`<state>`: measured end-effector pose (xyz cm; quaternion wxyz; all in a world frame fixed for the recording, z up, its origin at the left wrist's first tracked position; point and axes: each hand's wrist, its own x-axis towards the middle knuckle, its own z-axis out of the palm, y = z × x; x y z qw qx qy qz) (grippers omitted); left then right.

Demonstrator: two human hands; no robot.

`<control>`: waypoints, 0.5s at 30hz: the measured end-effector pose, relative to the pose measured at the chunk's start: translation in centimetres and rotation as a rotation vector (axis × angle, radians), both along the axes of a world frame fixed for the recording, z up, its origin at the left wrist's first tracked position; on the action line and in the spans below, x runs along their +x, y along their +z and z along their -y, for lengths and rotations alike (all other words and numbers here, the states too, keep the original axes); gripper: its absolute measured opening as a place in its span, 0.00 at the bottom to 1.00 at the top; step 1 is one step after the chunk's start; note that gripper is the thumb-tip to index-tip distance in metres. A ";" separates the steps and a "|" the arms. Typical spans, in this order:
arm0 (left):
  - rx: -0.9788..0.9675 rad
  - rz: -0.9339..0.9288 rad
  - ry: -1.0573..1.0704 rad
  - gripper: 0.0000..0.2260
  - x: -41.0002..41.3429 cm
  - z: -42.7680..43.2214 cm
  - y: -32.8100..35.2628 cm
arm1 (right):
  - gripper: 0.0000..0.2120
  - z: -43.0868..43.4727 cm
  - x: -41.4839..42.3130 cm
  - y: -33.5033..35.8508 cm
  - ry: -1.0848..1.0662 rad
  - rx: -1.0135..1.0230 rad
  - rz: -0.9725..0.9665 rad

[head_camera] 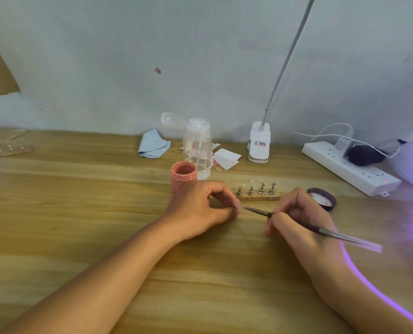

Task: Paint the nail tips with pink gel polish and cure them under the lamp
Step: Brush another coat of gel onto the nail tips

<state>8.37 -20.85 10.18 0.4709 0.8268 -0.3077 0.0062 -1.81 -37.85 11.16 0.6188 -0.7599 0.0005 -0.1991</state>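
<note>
My left hand (200, 210) pinches a small nail tip (239, 208) between thumb and forefinger, low over the wooden table (80, 225). My right hand (299, 220) grips a thin brush (321, 231) like a pen, and its bristle end touches the nail tip. Behind my left hand stands an open pink gel polish jar (183, 175). A wooden strip (258, 196) just beyond my fingers carries several small metal stands with clear nail tips. The jar's dark lid (322, 198) lies upside down to the right. The curing lamp (412, 162) glows purple at the far right edge.
A clear pump bottle (197, 145), a blue cloth (153, 144) and white wipes (227, 157) sit near the wall. A white clip lamp (259, 143) rises at the back. A power strip (350, 167) with plugs lies right. Another strip of stands (5, 149) rests far left.
</note>
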 end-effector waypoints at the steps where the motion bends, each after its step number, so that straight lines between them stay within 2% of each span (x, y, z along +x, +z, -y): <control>1: -0.003 0.003 -0.003 0.07 0.0 0.0 0.0 | 0.07 0.0 0.0 0.0 0.004 0.009 0.005; 5: 0.008 0.026 0.010 0.07 0.0 0.0 0.0 | 0.06 -0.3 0.0 0.1 0.051 -0.059 -0.010; 8: 0.013 0.020 0.006 0.07 0.0 0.0 0.0 | 0.09 0.0 0.0 0.0 -0.010 0.007 0.002; 10: 0.005 0.022 0.006 0.07 0.0 0.0 0.0 | 0.06 0.0 -0.1 0.0 -0.010 0.030 0.014; 15: 0.001 0.040 0.016 0.08 0.1 0.1 -0.1 | 0.05 -0.2 0.0 0.1 0.029 -0.025 -0.004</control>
